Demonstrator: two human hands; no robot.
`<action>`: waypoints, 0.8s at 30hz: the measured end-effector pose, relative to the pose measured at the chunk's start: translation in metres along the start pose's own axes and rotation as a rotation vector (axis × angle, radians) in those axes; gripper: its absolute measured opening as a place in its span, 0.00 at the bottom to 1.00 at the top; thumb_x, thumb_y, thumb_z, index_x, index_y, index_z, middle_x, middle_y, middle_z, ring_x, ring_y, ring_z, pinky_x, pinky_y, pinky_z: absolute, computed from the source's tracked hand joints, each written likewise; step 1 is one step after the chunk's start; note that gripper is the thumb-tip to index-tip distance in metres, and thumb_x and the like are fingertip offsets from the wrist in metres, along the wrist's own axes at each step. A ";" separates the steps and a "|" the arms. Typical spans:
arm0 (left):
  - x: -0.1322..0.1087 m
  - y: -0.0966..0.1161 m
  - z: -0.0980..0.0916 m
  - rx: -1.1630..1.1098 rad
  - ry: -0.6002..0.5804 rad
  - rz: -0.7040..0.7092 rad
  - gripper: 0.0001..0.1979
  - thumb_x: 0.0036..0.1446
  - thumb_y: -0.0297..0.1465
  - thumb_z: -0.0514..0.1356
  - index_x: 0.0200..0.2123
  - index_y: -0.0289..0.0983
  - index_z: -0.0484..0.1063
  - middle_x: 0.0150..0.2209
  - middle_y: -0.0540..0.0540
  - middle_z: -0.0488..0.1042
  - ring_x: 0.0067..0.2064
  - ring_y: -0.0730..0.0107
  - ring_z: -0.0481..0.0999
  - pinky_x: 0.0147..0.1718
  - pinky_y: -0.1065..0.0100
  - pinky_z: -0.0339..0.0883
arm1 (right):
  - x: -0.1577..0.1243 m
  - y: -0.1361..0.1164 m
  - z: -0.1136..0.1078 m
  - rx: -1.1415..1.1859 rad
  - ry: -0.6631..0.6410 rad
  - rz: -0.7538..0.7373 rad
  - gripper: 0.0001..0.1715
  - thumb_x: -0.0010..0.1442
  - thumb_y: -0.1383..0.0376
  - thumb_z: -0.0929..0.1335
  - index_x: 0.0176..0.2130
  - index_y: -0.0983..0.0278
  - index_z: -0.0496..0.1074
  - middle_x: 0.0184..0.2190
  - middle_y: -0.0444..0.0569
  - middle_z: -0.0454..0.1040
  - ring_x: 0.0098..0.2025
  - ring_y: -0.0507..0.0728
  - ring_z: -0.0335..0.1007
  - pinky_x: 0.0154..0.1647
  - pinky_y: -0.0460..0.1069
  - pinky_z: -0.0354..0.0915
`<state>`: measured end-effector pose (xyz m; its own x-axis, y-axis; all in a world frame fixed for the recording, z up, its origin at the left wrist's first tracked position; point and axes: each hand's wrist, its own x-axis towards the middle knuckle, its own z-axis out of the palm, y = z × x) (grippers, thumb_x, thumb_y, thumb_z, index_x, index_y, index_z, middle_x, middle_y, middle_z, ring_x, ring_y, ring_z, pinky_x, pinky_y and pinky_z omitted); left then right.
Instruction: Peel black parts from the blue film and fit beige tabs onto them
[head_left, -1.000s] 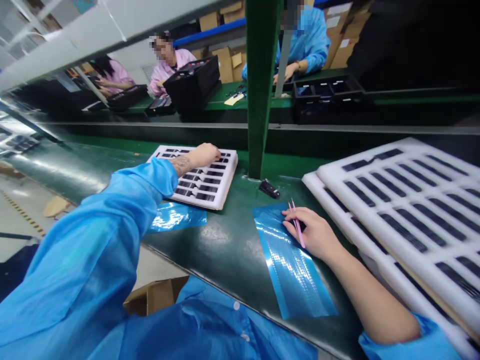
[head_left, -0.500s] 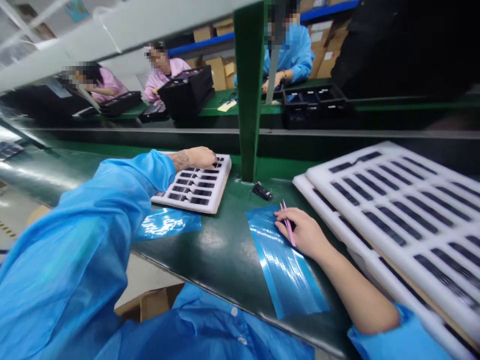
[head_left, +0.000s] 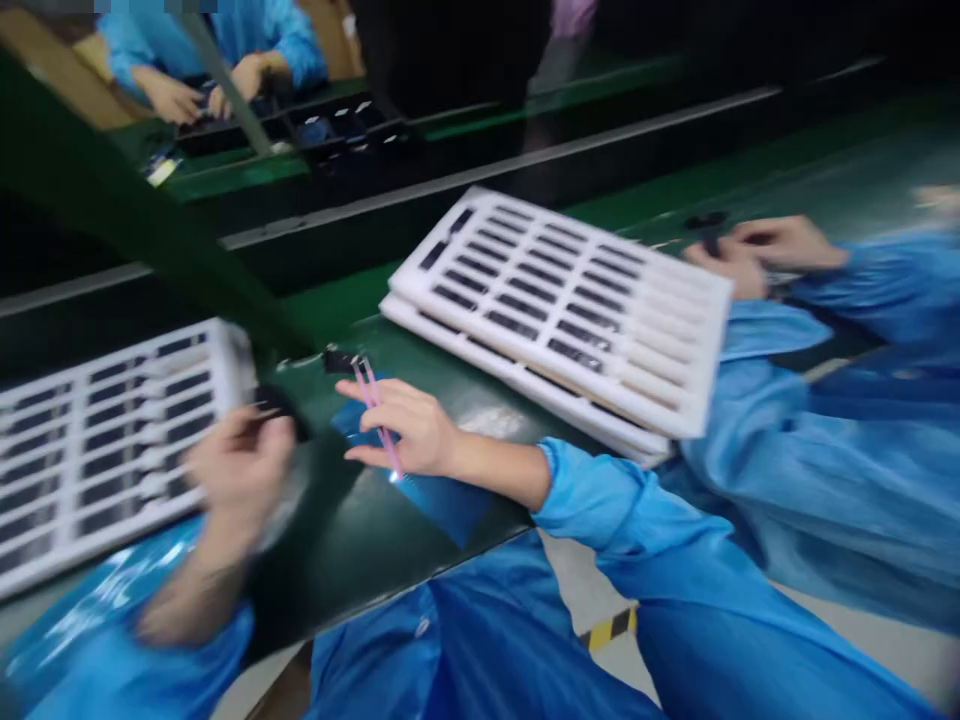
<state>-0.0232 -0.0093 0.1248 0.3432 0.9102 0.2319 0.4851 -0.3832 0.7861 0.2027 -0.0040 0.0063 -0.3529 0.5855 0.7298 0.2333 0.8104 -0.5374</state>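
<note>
Head view: the right hand [head_left: 409, 432] is closed around the pink tweezers [head_left: 373, 400] over the blue film [head_left: 450, 505] on the green bench [head_left: 360, 560]; the blurred left hand [head_left: 238, 468] curls by a small dark part [head_left: 283, 408] beside the white tray [head_left: 97, 440], its grip impossible to tell

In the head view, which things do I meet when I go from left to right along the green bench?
white tray → left hand → right hand holding pink tweezers → stack of white trays → co-worker's hands
</note>
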 end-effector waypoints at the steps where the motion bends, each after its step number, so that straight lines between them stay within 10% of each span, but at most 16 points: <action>1: -0.007 0.002 0.021 -0.025 0.003 -0.023 0.25 0.68 0.53 0.53 0.37 0.36 0.67 0.28 0.53 0.71 0.35 0.77 0.76 0.45 0.71 0.73 | -0.005 -0.005 -0.003 -0.022 -0.004 0.021 0.11 0.64 0.57 0.72 0.39 0.58 0.68 0.63 0.58 0.72 0.62 0.60 0.72 0.60 0.58 0.71; 10: -0.004 -0.046 0.144 -0.438 0.240 -0.295 0.15 0.64 0.42 0.63 0.43 0.38 0.68 0.37 0.46 0.78 0.40 0.66 0.81 0.41 0.64 0.76 | -0.004 0.014 -0.030 -0.291 -0.023 0.136 0.11 0.65 0.70 0.67 0.31 0.57 0.65 0.33 0.47 0.79 0.51 0.60 0.80 0.46 0.56 0.77; 16: -0.029 -0.062 0.118 0.378 -0.044 0.086 0.17 0.65 0.40 0.62 0.52 0.37 0.74 0.58 0.38 0.73 0.61 0.46 0.69 0.59 0.44 0.65 | -0.003 0.049 -0.057 -0.132 -0.266 0.238 0.09 0.59 0.71 0.69 0.32 0.60 0.65 0.34 0.46 0.77 0.49 0.62 0.81 0.46 0.56 0.76; 24: -0.028 -0.086 0.106 0.284 -0.218 0.162 0.21 0.61 0.40 0.64 0.56 0.39 0.73 0.59 0.43 0.74 0.63 0.51 0.70 0.63 0.49 0.63 | -0.011 0.060 -0.051 -0.122 -0.264 0.249 0.07 0.62 0.69 0.69 0.33 0.59 0.67 0.36 0.46 0.78 0.53 0.61 0.80 0.51 0.58 0.76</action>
<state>0.0108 -0.0185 -0.0102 0.5815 0.7914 0.1884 0.6036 -0.5750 0.5523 0.2670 0.0390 -0.0120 -0.4895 0.7525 0.4406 0.4421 0.6497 -0.6184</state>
